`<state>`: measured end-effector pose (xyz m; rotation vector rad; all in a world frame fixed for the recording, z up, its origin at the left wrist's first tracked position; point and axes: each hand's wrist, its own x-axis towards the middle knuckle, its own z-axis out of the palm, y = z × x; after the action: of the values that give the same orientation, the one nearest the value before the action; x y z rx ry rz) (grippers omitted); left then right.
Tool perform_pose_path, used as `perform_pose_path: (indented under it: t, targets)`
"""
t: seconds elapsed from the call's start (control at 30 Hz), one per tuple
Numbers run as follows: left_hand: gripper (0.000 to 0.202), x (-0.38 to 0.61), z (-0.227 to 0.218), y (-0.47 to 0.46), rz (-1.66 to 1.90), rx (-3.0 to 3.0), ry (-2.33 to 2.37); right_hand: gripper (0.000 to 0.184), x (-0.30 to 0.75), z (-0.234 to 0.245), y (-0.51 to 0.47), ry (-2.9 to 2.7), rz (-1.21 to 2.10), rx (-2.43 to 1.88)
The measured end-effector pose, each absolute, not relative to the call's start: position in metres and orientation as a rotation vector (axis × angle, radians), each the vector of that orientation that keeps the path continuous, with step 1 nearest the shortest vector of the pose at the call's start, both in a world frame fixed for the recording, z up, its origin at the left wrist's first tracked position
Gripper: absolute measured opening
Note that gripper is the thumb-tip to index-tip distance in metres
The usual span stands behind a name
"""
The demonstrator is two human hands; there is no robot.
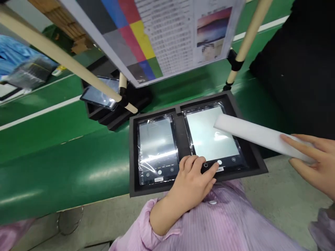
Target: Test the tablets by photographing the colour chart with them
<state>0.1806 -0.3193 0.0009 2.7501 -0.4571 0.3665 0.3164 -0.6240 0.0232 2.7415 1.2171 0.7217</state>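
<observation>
A black foam tray lies in front of me with two film-wrapped tablets side by side. Both the left tablet and the right tablet are lit and show camera-style buttons along the lower edge. My left hand rests over the tray's divider, its index fingertip at the round white button on the right tablet; it holds nothing and its fingers are apart. Between the thumb and fingers of my right hand is a long white foam block, its far end above the right tablet's screen.
A printed chart with colour squares hangs above the tray between beige poles. More black trays are stacked at the back left, with another tablet on top. Black material rises on the right of the green bench.
</observation>
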Motion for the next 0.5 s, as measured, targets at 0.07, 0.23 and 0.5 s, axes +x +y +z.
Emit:
perform_pose_path:
  t: [0.07, 0.23, 0.5]
  targets:
    - [0.032, 0.184, 0.001, -0.324, 0.329, 2.768, -0.478, 0.030, 0.313, 0.022, -0.629, 1.198, 0.719, 2.751]
    - [0.034, 0.180, 0.001, -0.323, 0.318, 2.811, -0.465, 0.029, 0.315, 0.015, -0.636, 1.193, 0.735, 2.807]
    - [0.035, 0.120, 0.001, -0.277, 0.472, 2.885, -0.008, 0.054, 0.322, -0.003, -0.639, 1.144, 0.724, 2.958]
